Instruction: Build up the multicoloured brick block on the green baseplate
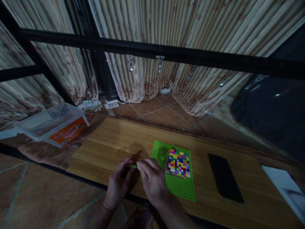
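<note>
Near the front edge of the wooden board, my left hand [120, 181] and my right hand [152, 178] meet over a small light-green piece [134, 166]. It looks like a toy building brick, mostly covered by my fingers. Both hands are closed in a pinch, the left on its left end and the right on its right end. Just right of my right hand lies a green studded baseplate [179, 187]. On it sits a multicoloured block of small building bricks [178, 163], packed close together.
A black flat slab [225, 178] lies right of the baseplate on the wooden board [102, 140]. At the far left stands a clear plastic box [57, 122] with an orange label. White paper [283, 184] is at the right edge. Curtains [147, 76] hang behind a black metal bar [152, 49].
</note>
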`<state>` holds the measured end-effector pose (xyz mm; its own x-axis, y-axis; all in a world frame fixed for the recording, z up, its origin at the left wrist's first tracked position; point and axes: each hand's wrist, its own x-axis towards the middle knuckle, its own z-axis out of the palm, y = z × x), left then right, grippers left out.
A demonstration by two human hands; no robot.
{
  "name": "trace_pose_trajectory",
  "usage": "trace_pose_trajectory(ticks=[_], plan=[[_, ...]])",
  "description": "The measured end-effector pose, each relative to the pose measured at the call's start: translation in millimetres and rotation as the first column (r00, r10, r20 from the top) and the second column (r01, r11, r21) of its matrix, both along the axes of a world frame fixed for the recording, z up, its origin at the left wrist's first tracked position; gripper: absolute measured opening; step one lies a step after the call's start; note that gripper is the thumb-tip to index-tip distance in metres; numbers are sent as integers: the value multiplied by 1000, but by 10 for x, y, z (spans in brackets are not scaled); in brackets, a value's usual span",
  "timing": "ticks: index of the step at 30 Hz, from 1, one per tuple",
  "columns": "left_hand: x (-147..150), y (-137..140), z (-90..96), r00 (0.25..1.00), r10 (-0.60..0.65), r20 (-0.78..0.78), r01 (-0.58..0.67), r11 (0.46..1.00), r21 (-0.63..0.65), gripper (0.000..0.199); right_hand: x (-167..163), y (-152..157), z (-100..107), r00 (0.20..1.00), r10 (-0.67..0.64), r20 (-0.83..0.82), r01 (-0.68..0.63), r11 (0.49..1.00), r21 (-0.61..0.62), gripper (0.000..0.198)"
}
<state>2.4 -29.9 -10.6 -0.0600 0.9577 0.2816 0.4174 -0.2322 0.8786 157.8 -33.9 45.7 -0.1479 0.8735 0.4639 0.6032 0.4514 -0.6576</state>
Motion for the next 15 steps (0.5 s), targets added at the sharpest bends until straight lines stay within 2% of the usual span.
trace_pose_trajectory(ticks=[3, 5, 8, 10, 12, 15], plan=[[-9, 8, -9, 999, 0, -50, 2, 1000, 22, 28, 343, -129, 151, 988, -111, -106, 107, 993, -43, 24], [-14, 14, -25, 997, -5, -82, 8, 999, 36, 27, 653, -203, 175, 964, -235, -128, 224, 970, -94, 23], [-21, 24, -50, 994, -2, -112, 9, 998, 65, 27, 1129, -232, 107, 876, -458, -150, 429, 883, -188, 24], [-26, 32, -56, 992, -2, -128, 12, 997, 78, 27, 1381, -183, 37, 821, -556, -134, 523, 824, -217, 26], [-28, 37, -49, 989, -6, -145, 18, 996, 84, 27, 1543, -98, -18, 815, -569, -109, 537, 812, -228, 27], [-26, 39, -27, 986, 0, -168, 16, 995, 95, 26, 1631, 30, -49, 839, -538, -81, 504, 825, -256, 29]])
